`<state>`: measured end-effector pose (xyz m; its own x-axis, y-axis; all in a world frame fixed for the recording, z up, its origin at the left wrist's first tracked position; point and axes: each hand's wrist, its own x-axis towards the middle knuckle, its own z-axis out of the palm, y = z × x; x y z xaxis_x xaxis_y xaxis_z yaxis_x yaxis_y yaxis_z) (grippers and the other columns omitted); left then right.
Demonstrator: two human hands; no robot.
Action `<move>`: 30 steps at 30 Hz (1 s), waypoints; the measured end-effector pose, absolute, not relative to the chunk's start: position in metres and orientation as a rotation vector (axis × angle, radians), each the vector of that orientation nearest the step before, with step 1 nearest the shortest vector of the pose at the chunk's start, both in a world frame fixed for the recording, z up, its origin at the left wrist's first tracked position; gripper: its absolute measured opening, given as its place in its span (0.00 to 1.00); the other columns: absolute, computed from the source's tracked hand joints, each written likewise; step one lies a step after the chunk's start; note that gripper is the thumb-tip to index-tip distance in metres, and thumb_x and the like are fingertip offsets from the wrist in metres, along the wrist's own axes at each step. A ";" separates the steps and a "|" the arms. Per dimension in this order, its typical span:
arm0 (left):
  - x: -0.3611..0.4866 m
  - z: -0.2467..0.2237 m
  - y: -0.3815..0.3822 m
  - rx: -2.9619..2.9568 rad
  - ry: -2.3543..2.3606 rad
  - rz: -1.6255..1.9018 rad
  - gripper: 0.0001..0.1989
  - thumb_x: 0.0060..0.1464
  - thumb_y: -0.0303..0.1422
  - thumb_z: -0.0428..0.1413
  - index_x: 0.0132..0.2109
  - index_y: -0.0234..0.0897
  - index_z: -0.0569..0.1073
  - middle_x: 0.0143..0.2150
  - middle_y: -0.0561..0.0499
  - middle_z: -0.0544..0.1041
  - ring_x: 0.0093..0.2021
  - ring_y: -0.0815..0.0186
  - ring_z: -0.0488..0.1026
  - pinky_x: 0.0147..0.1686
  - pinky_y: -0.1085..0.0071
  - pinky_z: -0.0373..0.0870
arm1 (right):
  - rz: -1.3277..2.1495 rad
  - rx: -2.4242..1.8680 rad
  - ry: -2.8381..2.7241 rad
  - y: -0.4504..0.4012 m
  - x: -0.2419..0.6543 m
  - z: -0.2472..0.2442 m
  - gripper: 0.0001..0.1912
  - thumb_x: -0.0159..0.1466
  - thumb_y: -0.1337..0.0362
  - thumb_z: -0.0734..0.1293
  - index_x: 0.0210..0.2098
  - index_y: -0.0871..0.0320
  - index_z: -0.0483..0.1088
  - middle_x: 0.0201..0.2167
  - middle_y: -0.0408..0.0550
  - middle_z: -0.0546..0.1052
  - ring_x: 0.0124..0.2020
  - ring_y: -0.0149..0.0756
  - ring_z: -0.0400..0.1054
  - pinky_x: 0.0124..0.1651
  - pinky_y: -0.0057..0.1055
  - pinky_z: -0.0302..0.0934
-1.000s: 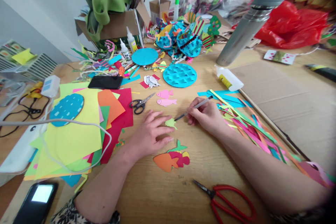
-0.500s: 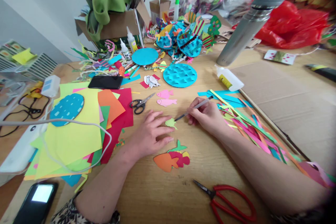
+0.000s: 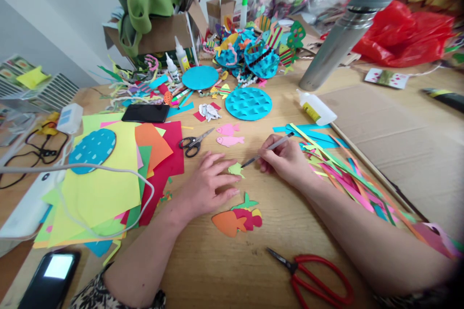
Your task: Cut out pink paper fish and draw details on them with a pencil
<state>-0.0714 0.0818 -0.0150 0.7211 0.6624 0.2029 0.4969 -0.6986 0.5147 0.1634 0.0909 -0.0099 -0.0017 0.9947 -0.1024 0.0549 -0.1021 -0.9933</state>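
A pen (image 3: pixel 270 148) is pinched in my right hand (image 3: pixel 282 159), its tip on the tail side of a small light-green paper fish (image 3: pixel 236 169). My left hand (image 3: pixel 210 183) lies with its fingers spread, the fingertips at the left edge of that fish. Two pink paper fish (image 3: pixel 230 140) lie just beyond, one above the other. Closer to me is a small overlapping pile of cut-outs, with an orange paper fish (image 3: pixel 226 223) on top of red, green and yellow ones. Small black-handled scissors (image 3: pixel 192 146) rest beyond my left hand.
Red-handled scissors (image 3: pixel 319 275) lie near the front edge. Coloured sheets (image 3: pixel 105 193) and a cable are on the left, paper strips (image 3: pixel 355 178) and cardboard (image 3: pixel 398 145) on the right. Further back stand a glue bottle (image 3: pixel 319 108) lying over, a steel flask (image 3: pixel 337 38) and blue discs (image 3: pixel 248 104).
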 end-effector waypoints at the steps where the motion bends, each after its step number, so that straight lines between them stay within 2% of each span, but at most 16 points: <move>1: -0.071 -0.015 0.082 2.497 0.891 0.527 0.11 0.59 0.34 0.59 0.49 0.43 0.79 0.60 0.48 0.73 0.64 0.51 0.59 0.63 0.42 0.56 | 1.262 -1.324 -1.204 0.091 0.163 -0.010 0.07 0.52 0.67 0.68 0.24 0.56 0.63 0.13 0.41 0.73 0.13 0.29 0.67 0.15 0.23 0.63; 30: -0.070 -0.016 0.081 2.489 0.891 0.551 0.11 0.59 0.33 0.60 0.48 0.43 0.80 0.60 0.48 0.74 0.64 0.51 0.60 0.63 0.41 0.58 | 1.274 -1.293 -1.233 0.091 0.165 -0.014 0.06 0.52 0.67 0.67 0.25 0.57 0.63 0.14 0.40 0.73 0.13 0.28 0.67 0.16 0.22 0.62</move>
<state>-0.0705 0.0814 -0.0156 0.7133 0.6665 0.2169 0.4923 -0.6966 0.5219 0.1647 0.0913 -0.0140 -0.0343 0.9957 -0.0859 0.0533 -0.0840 -0.9950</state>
